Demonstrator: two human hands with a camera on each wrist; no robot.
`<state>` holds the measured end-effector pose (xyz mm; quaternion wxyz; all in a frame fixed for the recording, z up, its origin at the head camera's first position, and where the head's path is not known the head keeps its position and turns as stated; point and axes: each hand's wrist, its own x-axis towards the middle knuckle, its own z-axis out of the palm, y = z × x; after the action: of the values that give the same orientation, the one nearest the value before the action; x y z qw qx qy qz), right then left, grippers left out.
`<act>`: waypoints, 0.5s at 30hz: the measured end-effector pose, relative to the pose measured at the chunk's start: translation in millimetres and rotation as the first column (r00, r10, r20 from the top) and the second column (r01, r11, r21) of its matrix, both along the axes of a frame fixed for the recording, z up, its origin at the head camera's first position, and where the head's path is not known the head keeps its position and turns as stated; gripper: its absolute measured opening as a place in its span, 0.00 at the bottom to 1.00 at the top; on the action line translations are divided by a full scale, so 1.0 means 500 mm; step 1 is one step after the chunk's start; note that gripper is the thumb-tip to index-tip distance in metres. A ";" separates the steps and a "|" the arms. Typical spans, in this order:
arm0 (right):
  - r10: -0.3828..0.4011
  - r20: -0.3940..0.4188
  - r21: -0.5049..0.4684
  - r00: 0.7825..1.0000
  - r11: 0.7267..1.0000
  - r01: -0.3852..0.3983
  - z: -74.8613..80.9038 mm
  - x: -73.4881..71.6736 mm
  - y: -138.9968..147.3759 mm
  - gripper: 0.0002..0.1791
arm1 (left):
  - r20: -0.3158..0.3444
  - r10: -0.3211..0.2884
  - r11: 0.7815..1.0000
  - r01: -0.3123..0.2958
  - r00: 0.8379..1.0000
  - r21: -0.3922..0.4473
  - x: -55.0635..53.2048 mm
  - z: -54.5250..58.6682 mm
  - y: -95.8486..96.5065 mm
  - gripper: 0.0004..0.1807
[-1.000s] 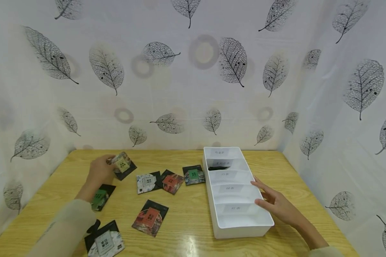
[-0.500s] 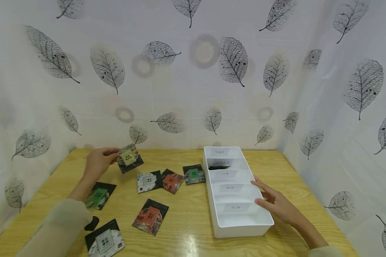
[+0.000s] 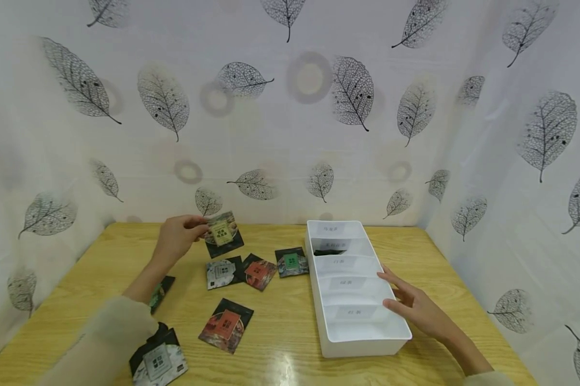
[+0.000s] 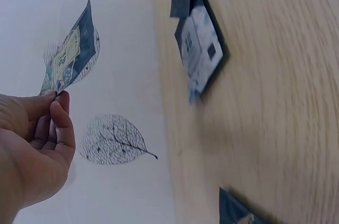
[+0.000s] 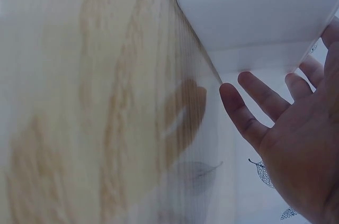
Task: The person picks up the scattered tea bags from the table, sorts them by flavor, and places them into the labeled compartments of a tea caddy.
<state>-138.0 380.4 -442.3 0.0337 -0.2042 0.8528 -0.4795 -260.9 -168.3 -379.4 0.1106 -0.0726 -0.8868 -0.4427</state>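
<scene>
In the head view my left hand pinches a tea sachet with a yellow label by its left edge, raised over the back of the table. The left wrist view shows thumb and fingertips on one corner of the sachet. My right hand rests at the right side of a white divided box, thumb and fingertips near its rim. In the right wrist view the fingers are spread and fairly straight against the box wall. A dark sachet lies in the second compartment from the back.
Left of the box lie a green-label sachet, a red one beside a white one, and another red one. A white sachet is near the front; my left forearm partly covers a green one.
My left hand has lifted the yellow-label sachet and carried it to the right, above the white sachet. My right hand and the box have stayed in place.
</scene>
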 end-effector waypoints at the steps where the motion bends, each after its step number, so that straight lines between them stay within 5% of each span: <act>1: 0.000 -0.003 0.001 1.000 1.000 0.000 -0.001 0.000 0.000 0.32 | -0.003 -0.006 1.000 0.006 1.000 0.004 0.000 0.002 0.007 0.14; 15: -0.004 0.000 -0.004 1.000 1.000 0.004 0.002 0.002 -0.002 0.32 | -0.006 -0.078 0.993 0.079 0.997 0.093 -0.004 0.014 0.094 0.13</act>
<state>-136.8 379.3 -441.1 0.0326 -0.2027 0.8523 -0.4812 -263.2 -121.5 -372.4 0.0972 -0.1025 -0.8615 -0.4877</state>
